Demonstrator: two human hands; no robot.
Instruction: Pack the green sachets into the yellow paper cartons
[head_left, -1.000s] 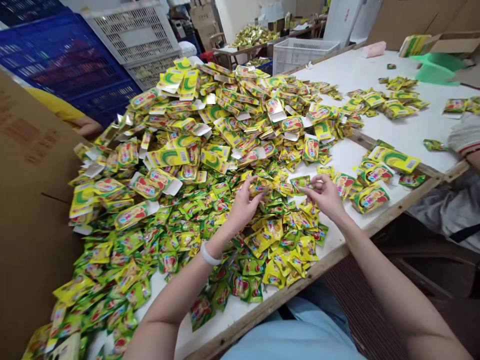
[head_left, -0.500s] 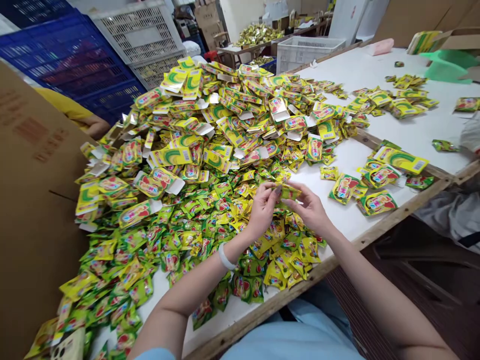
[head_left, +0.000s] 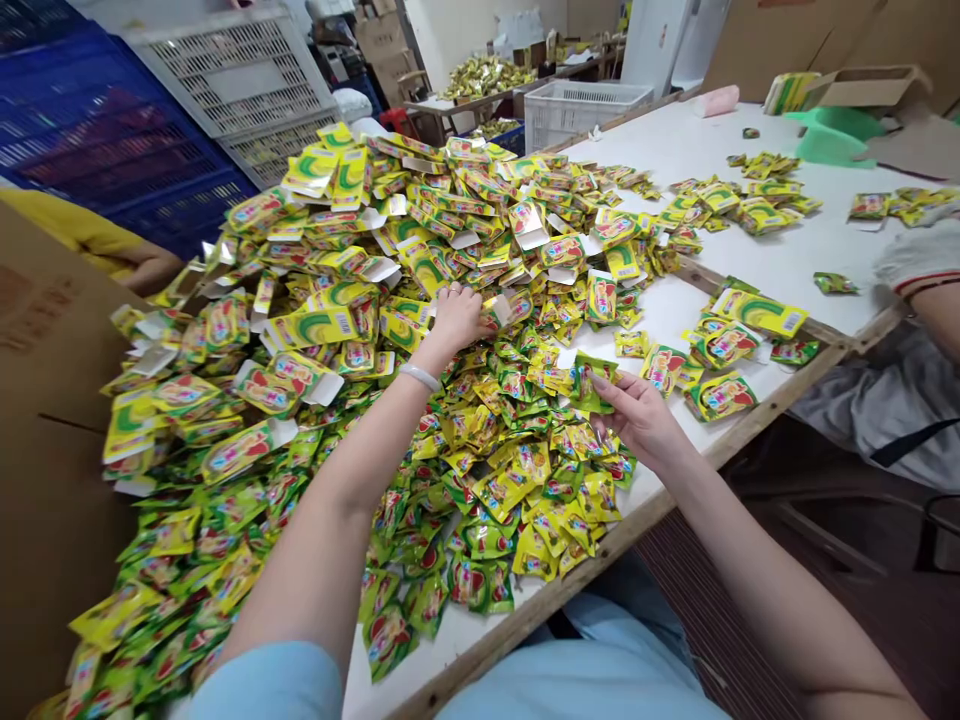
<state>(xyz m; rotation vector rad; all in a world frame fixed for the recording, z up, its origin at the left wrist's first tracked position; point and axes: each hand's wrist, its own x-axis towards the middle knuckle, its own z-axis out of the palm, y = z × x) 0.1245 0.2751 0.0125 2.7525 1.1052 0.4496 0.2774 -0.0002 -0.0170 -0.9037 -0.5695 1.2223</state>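
My right hand (head_left: 641, 420) pinches a green sachet (head_left: 594, 382) between thumb and fingers, above the near right part of the loose sachets. Reaching forward, my left hand (head_left: 457, 318) has its fingers curled at a small yellow carton (head_left: 498, 312) with a white end flap, at the lower edge of the carton heap. Part of those fingers is hidden. Under and around my arms lie many green and yellow sachets (head_left: 510, 480). Behind them rises a heap of yellow cartons (head_left: 442, 215), several with open white flaps.
A large cardboard box (head_left: 56, 420) stands at the left, with a person's yellow sleeve (head_left: 82, 230) behind it. At the right is a co-worker's gloved hand (head_left: 919, 255). Filled cartons (head_left: 721, 396) lie by the wooden table edge (head_left: 637, 535). Crates (head_left: 585, 112) stand at the back.
My hands were together over the sachets; now they are apart. The left has gone forward and left to the cartons, while the right holds a green sachet. A gloved hand has appeared at right.
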